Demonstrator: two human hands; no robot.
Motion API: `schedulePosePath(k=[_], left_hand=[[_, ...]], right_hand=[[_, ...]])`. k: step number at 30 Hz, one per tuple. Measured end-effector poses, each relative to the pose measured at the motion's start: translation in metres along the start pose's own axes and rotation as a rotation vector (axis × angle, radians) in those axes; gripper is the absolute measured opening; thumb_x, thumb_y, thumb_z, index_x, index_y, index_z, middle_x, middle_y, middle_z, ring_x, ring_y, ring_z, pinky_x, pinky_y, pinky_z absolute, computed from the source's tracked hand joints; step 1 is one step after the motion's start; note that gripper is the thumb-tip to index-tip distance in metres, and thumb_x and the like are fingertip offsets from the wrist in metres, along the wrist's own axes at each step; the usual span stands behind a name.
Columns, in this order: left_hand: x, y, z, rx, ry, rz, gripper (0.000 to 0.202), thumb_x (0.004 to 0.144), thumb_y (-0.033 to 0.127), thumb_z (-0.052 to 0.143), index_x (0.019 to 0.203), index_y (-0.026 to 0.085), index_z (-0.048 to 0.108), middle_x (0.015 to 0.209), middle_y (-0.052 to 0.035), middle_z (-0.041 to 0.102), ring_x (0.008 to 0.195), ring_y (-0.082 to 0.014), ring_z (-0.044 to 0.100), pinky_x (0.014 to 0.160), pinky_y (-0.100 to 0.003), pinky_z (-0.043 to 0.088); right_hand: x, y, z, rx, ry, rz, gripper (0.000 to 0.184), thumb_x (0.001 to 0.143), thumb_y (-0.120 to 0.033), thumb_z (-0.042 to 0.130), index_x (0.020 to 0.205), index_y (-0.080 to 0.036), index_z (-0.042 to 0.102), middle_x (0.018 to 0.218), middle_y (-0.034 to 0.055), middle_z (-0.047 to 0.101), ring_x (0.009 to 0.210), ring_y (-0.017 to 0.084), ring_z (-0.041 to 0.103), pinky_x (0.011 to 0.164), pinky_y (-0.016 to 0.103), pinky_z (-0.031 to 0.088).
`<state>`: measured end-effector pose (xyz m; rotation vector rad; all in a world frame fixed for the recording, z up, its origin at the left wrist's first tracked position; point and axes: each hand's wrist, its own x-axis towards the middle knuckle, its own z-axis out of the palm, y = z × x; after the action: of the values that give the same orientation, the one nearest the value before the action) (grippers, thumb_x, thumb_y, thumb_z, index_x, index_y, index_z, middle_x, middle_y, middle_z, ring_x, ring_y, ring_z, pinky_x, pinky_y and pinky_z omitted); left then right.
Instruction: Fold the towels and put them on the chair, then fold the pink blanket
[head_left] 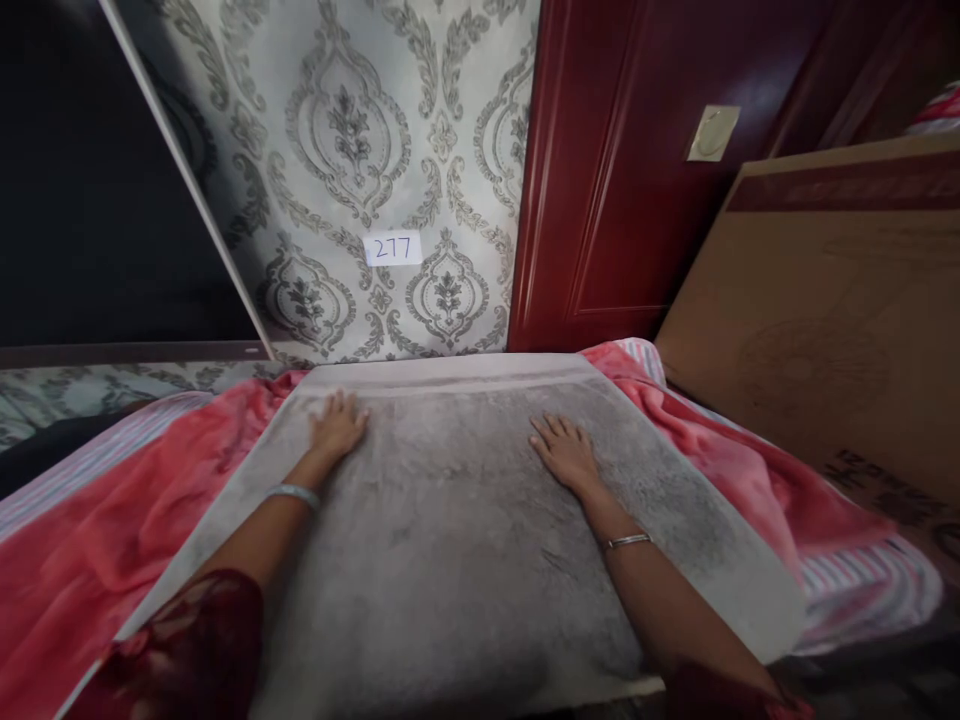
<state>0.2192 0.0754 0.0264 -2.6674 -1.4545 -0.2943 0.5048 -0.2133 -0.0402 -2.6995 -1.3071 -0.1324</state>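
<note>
A grey towel (450, 530) lies spread flat over a red blanket (82, 560) on a bed. My left hand (339, 424) rests palm down on the towel near its far left corner, fingers stretched out. My right hand (564, 450) lies flat on the towel toward its far right side, fingers apart. Both wrists wear a thin bangle. Neither hand holds anything.
A patterned wallpaper wall with a small white label reading 277 (393, 248) stands beyond the bed. A dark red door (622, 180) is to the right, a large cardboard box (832, 310) leans at the right, and a dark panel (97, 180) fills the left.
</note>
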Motion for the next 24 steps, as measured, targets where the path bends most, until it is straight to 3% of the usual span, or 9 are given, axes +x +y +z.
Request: schedulePosePath(k=[2, 5, 8, 13, 16, 21, 24], left_hand=[[-0.002, 0.022, 0.010, -0.019, -0.062, 0.043, 0.060, 0.103, 0.048, 0.032, 0.157, 0.022, 0.037, 0.168, -0.0131, 0.026, 0.155, -0.0343, 0.021, 0.120, -0.062, 0.027], [-0.008, 0.044, 0.022, -0.031, -0.159, 0.081, 0.065, 0.100, 0.053, 0.029, 0.160, 0.025, 0.033, 0.169, -0.0093, 0.024, 0.156, -0.0371, 0.018, 0.119, -0.068, 0.021], [-0.011, 0.047, 0.028, -0.034, -0.158, 0.085, 0.067, 0.100, 0.054, 0.026, 0.160, 0.024, 0.032, 0.169, -0.0093, 0.024, 0.155, -0.0390, 0.019, 0.118, -0.070, 0.021], [-0.007, 0.041, 0.029, -0.006, -0.170, 0.094, 0.067, 0.100, 0.053, 0.022, 0.161, 0.025, 0.030, 0.170, -0.0085, 0.022, 0.155, -0.0381, 0.018, 0.118, -0.068, 0.022], [-0.004, 0.041, 0.030, 0.025, -0.182, 0.092, 0.068, 0.100, 0.053, 0.021, 0.162, 0.025, 0.028, 0.170, -0.0079, 0.021, 0.156, -0.0374, 0.017, 0.118, -0.067, 0.023], [-0.001, 0.042, 0.033, 0.044, -0.222, 0.084, 0.069, 0.100, 0.054, 0.020, 0.162, 0.025, 0.024, 0.171, -0.0060, 0.019, 0.156, -0.0363, 0.014, 0.120, -0.066, 0.021], [0.000, 0.041, 0.035, 0.046, -0.223, 0.079, 0.069, 0.100, 0.055, 0.021, 0.162, 0.026, 0.025, 0.170, -0.0053, 0.019, 0.157, -0.0359, 0.014, 0.120, -0.066, 0.020]], right_hand=[[0.001, 0.001, -0.004, 0.003, -0.040, 0.010, 0.054, 0.107, -0.046, 0.028, 0.159, -0.033, 0.037, 0.167, 0.0023, 0.028, 0.153, 0.027, 0.024, 0.121, 0.053, 0.020], [0.008, -0.001, -0.016, 0.034, -0.131, 0.011, 0.056, 0.107, -0.049, 0.028, 0.159, -0.032, 0.036, 0.167, 0.0037, 0.028, 0.152, 0.029, 0.026, 0.120, 0.056, 0.022], [0.028, -0.009, -0.029, 0.067, -0.129, -0.018, 0.057, 0.107, -0.049, 0.027, 0.159, -0.029, 0.037, 0.165, 0.0087, 0.033, 0.151, 0.030, 0.029, 0.120, 0.057, 0.022], [0.078, -0.009, -0.033, 0.050, -0.049, -0.090, 0.059, 0.106, -0.051, 0.027, 0.161, -0.029, 0.032, 0.170, 0.0055, 0.017, 0.156, 0.030, 0.007, 0.122, 0.059, 0.011], [0.097, 0.029, -0.023, -0.003, -0.067, -0.061, 0.060, 0.107, -0.052, 0.023, 0.162, -0.031, 0.029, 0.170, 0.0045, 0.017, 0.156, 0.030, 0.010, 0.122, 0.061, 0.010], [0.108, 0.119, -0.009, -0.083, -0.115, 0.043, 0.061, 0.107, -0.051, 0.024, 0.164, -0.029, 0.024, 0.170, 0.0041, 0.017, 0.156, 0.027, 0.014, 0.123, 0.056, 0.014], [0.112, 0.150, -0.002, -0.068, -0.090, 0.119, 0.061, 0.107, -0.052, 0.023, 0.163, -0.029, 0.027, 0.170, 0.0030, 0.017, 0.156, 0.027, 0.014, 0.123, 0.055, 0.018]])
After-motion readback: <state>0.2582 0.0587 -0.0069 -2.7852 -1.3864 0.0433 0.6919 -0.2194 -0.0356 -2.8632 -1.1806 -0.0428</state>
